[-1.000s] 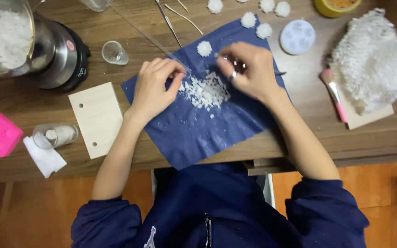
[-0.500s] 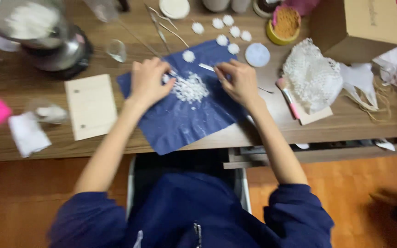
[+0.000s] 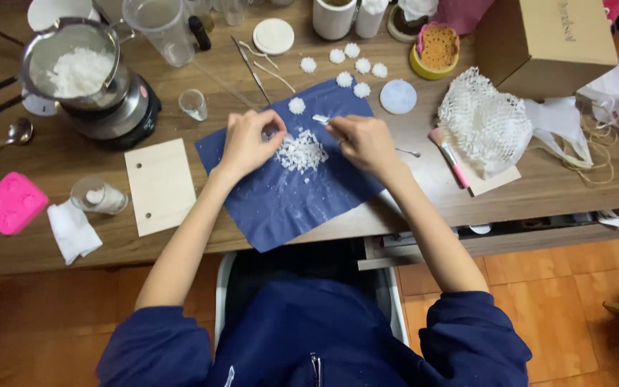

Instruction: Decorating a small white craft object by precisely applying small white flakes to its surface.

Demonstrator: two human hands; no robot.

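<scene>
A dark blue cloth point(image 3: 288, 197) lies on the wooden table point(image 3: 44, 244) with a heap of white flakes point(image 3: 301, 152) on it. My left hand point(image 3: 247, 142) rests at the heap's left edge, fingers curled at the flakes. My right hand point(image 3: 361, 142) is just right of the heap and pinches a small white piece point(image 3: 320, 119) at its fingertips. Several white flower-shaped pieces point(image 3: 344, 79) lie at the cloth's far edge and beyond it.
A metal pot of white flakes point(image 3: 77, 68) sits on a heater at far left. Near it are a small glass point(image 3: 193, 104), a wooden board point(image 3: 160, 185), a pink mould point(image 3: 11, 203) and a tissue point(image 3: 73, 231). White netting point(image 3: 485, 122), a pink brush point(image 3: 449, 155) and a cardboard box point(image 3: 549, 39) are right.
The view has pulled back and shifted, so more of the table's right and far side shows. My hands stay at the heap; my right hand now pinches a white piece.
</scene>
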